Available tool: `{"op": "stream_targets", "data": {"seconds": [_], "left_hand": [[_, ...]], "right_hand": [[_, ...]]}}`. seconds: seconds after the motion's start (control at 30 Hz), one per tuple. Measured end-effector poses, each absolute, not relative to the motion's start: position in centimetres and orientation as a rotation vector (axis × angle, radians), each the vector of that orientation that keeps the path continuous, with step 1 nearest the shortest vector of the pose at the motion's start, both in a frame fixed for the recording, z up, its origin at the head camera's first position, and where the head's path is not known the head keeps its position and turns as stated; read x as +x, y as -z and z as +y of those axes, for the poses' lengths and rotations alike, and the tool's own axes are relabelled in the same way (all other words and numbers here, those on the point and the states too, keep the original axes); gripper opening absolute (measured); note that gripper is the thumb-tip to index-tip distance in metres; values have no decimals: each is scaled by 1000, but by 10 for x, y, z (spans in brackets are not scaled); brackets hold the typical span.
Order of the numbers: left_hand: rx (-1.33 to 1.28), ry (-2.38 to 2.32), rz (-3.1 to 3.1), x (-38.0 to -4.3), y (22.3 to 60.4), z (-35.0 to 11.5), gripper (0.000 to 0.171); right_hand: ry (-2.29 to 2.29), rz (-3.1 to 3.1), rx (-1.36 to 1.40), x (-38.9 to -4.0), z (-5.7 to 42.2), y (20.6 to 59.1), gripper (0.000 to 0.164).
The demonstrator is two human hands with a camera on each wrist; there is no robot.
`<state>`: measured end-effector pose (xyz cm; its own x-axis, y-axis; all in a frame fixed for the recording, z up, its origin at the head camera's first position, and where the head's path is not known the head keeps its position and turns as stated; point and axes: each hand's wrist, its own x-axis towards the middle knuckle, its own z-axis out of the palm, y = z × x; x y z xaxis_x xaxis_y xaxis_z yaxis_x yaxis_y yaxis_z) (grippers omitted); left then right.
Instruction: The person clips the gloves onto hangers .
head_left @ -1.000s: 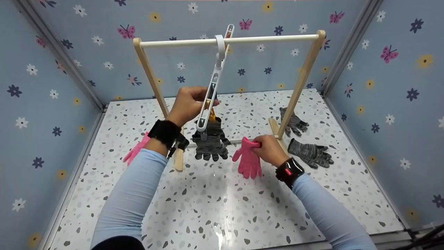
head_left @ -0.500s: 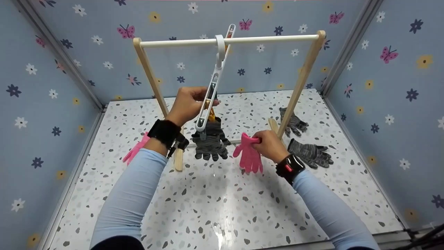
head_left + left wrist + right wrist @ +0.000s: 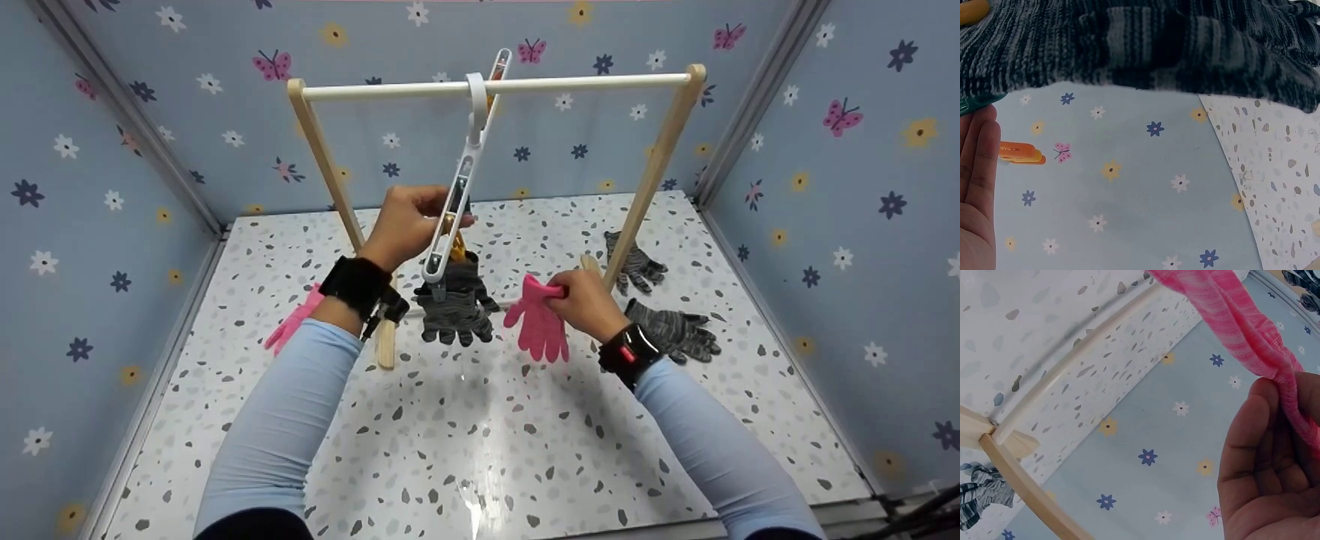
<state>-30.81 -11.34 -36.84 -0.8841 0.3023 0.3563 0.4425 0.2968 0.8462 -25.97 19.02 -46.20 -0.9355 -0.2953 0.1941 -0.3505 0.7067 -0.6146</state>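
Observation:
A white hanger (image 3: 478,112) with coloured clips hangs by its hook from the rack's rail. My left hand (image 3: 405,229) is at the hanger's near half, fingers reaching behind it and pinching a dark green clip (image 3: 979,103). Below that hand, grey knit gloves (image 3: 454,315) hang from the near end, beside a yellow clip (image 3: 458,249). My right hand (image 3: 589,304) pinches a pink glove (image 3: 541,326) by its cuff, fingers dangling down, to the right of the grey gloves. In the right wrist view, thumb and fingertips close on the pink fabric.
The rack has wooden legs (image 3: 649,176) and a white rail (image 3: 585,84). Two grey gloves (image 3: 671,330) lie on the speckled table at the right. Another pink glove (image 3: 294,319) lies left, partly behind my left arm. Patterned walls (image 3: 847,187) enclose the table.
My right hand has risen slightly, lifting the pink glove higher. The left hand stays at the hanger, and the hanging grey gloves look unchanged.

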Motion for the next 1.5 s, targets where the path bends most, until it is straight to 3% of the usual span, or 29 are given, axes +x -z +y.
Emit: {"op": "stream_targets", "data": {"seconds": [1.5], "left_hand": [[-716, 1666, -2419, -306, 370, -109, 24]], "right_hand": [[-1048, -2748, 561, -274, 182, 400, 6]]}}
